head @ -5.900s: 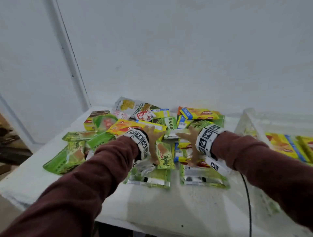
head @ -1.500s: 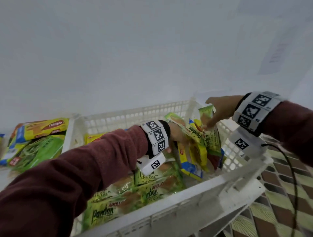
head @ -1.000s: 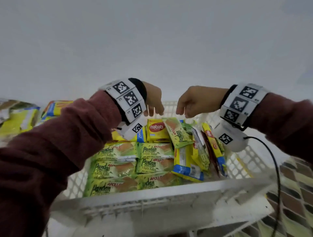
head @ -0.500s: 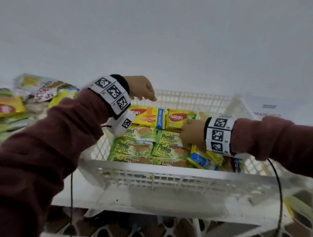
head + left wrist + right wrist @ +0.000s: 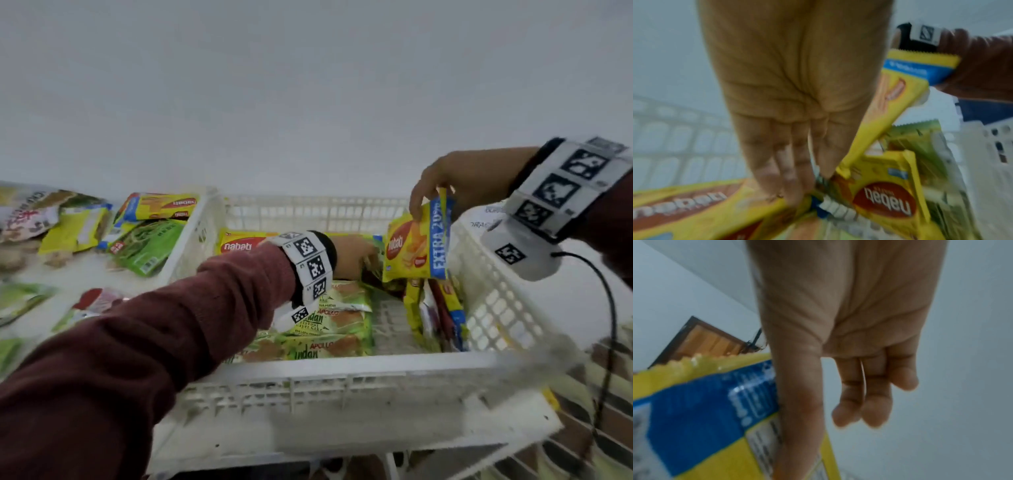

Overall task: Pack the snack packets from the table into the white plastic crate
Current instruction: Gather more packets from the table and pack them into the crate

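A yellow foil Nabati wafer packet with a blue side band is pinched at its top edge by the right hand, thumb and forefinger closed on it, and is held upright above the right end of the white slatted plastic crate. The left hand, fingers extended and close together, is pressed among packets at the crate's far side. Green Pandan cake packets are laid flat along the near wall. More mixed snack packets are seen on the white table, left of the crate.
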`<state>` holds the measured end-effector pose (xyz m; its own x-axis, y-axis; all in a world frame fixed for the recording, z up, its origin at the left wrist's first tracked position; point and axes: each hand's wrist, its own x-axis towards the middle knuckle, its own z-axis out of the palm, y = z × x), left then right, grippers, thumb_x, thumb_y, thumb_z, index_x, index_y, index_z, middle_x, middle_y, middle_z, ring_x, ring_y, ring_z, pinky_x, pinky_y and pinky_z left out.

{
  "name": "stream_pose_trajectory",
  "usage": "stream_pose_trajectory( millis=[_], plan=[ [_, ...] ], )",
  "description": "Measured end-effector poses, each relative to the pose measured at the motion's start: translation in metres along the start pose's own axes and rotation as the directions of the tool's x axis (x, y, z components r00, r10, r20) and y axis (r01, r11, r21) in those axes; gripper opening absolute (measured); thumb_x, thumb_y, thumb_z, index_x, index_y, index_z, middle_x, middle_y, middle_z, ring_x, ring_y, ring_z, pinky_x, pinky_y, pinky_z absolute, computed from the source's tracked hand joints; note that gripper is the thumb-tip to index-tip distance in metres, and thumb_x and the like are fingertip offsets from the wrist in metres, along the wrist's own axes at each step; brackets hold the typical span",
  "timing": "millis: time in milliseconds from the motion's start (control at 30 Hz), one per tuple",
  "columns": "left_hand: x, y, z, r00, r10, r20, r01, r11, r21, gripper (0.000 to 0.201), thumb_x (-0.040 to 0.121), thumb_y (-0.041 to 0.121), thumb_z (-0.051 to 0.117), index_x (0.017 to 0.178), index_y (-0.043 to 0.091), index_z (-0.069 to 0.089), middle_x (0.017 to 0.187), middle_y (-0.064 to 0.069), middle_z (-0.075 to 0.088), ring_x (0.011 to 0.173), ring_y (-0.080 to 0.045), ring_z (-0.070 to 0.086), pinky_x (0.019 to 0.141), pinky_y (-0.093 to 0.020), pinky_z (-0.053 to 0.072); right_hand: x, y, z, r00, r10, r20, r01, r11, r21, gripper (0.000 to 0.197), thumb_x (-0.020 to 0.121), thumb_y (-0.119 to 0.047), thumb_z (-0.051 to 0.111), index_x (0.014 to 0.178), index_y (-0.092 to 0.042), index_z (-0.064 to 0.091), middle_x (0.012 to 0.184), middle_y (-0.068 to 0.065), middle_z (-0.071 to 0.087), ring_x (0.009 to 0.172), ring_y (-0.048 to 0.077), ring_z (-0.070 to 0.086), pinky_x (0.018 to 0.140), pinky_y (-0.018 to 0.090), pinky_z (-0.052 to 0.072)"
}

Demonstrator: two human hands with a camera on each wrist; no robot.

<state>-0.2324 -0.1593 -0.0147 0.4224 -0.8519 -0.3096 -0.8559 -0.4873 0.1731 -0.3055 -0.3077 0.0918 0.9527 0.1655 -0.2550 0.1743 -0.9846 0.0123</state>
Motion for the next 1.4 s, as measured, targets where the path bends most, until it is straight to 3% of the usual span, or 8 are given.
stream_pose_trajectory(
  millis=[200, 333, 467, 567, 733, 1100, 1233, 1400],
  plan=[
    [0.025, 0.005, 0.011, 0.965, 0.150, -0.216, -0.149, 0.989, 0.021, 0.056, 0.080, 0.021, 0.068, 0.126, 0.008, 0.040, 0.126, -0.011, 0.043, 0.107, -0.026, 0.051, 0.075, -0.026, 0.036, -0.027, 0.036, -0.002, 0.985, 0.118, -0.123, -0.084, 0.963, 0.255, 0.054, 0.073, 0.021, 0.055, 0.083, -0.032, 0.060, 0.080, 0.012, 0.069, 0.058, 0.010, 0.060, 0.061, 0.023, 0.050],
    [0.033, 0.011, 0.019, 0.938, 0.197, -0.287, -0.200, 0.980, 0.017, 0.062, 0.073, 0.023, 0.074, 0.123, 0.008, 0.041, 0.123, -0.009, 0.043, 0.110, -0.024, 0.045, 0.089, -0.037, 0.044, -0.042, 0.050, -0.001, 0.967, 0.142, -0.213, -0.065, 0.941, 0.333, 0.052, 0.071, 0.021, 0.061, 0.080, -0.030, 0.064, 0.094, 0.016, 0.067, 0.077, 0.024, 0.061, 0.067, 0.023, 0.050],
    [0.038, 0.015, 0.026, 0.941, 0.244, -0.236, -0.242, 0.970, 0.035, 0.061, 0.074, 0.014, 0.073, 0.129, 0.015, 0.047, 0.132, -0.007, 0.040, 0.118, -0.024, 0.044, 0.093, -0.040, 0.043, -0.055, 0.064, -0.005, 0.969, 0.199, -0.147, -0.113, 0.883, 0.456, 0.066, 0.069, 0.022, 0.064, 0.070, -0.044, 0.065, 0.081, 0.012, 0.068, 0.061, 0.008, 0.055, 0.057, 0.008, 0.046],
    [0.038, 0.013, 0.022, 0.933, 0.294, -0.210, -0.288, 0.956, 0.058, 0.049, 0.078, 0.011, 0.068, 0.125, 0.023, 0.058, 0.136, -0.002, 0.041, 0.122, -0.021, 0.041, 0.093, -0.039, 0.044, -0.064, 0.069, -0.006, 0.968, 0.236, -0.087, -0.146, 0.809, 0.570, 0.053, 0.068, 0.022, 0.066, 0.088, -0.027, 0.065, 0.076, 0.012, 0.066, 0.055, 0.009, 0.055, 0.053, 0.008, 0.047],
    [0.033, 0.009, 0.001, 0.895, 0.350, -0.278, -0.320, 0.936, 0.147, 0.042, 0.085, 0.014, 0.059, 0.125, 0.025, 0.058, 0.135, 0.002, 0.048, 0.122, -0.017, 0.044, 0.083, -0.029, 0.040, -0.065, 0.080, -0.006, 0.965, 0.243, -0.095, -0.105, 0.694, 0.712, 0.093, 0.015, -0.070, 0.080, 0.095, -0.026, 0.062, 0.079, -0.008, 0.073, 0.066, -0.001, 0.064, 0.064, 0.009, 0.052],
    [-0.037, -0.023, -0.075, 0.841, 0.220, -0.494, -0.324, 0.937, -0.134, 0.033, 0.085, 0.041, 0.052, 0.107, 0.017, 0.055, 0.097, -0.003, 0.065, 0.083, -0.014, 0.056, 0.072, -0.018, 0.042, -0.040, 0.075, -0.018, 0.900, 0.282, -0.334, 0.028, 0.725, 0.688, 0.075, 0.010, -0.075, 0.075, 0.076, -0.039, 0.069, 0.080, 0.005, 0.073, 0.064, 0.007, 0.069, 0.050, 0.016, 0.054],
    [-0.072, -0.054, -0.090, 0.796, 0.043, -0.604, -0.242, 0.936, -0.254, 0.024, 0.096, 0.035, 0.044, 0.113, 0.020, 0.051, 0.095, 0.003, 0.060, 0.075, -0.007, 0.057, 0.063, -0.011, 0.044, -0.008, 0.048, -0.018, 0.899, 0.281, -0.335, 0.024, 0.733, 0.680, 0.056, 0.040, -0.054, 0.086, 0.089, -0.044, 0.061, 0.087, 0.016, 0.064, 0.076, 0.025, 0.064, 0.055, 0.023, 0.055],
    [-0.106, -0.094, -0.095, 0.756, -0.141, -0.640, -0.026, 0.969, -0.244, 0.036, 0.100, 0.032, 0.033, 0.130, 0.017, 0.046, 0.113, 0.002, 0.058, 0.094, -0.010, 0.052, 0.065, -0.012, 0.041, 0.056, -0.003, 0.000, 0.927, 0.230, -0.295, 0.037, 0.729, 0.683, 0.029, 0.083, -0.007, 0.063, 0.109, -0.015, 0.055, 0.074, 0.012, 0.050, 0.067, 0.022, 0.051, 0.054, 0.023, 0.047]
  ],
)
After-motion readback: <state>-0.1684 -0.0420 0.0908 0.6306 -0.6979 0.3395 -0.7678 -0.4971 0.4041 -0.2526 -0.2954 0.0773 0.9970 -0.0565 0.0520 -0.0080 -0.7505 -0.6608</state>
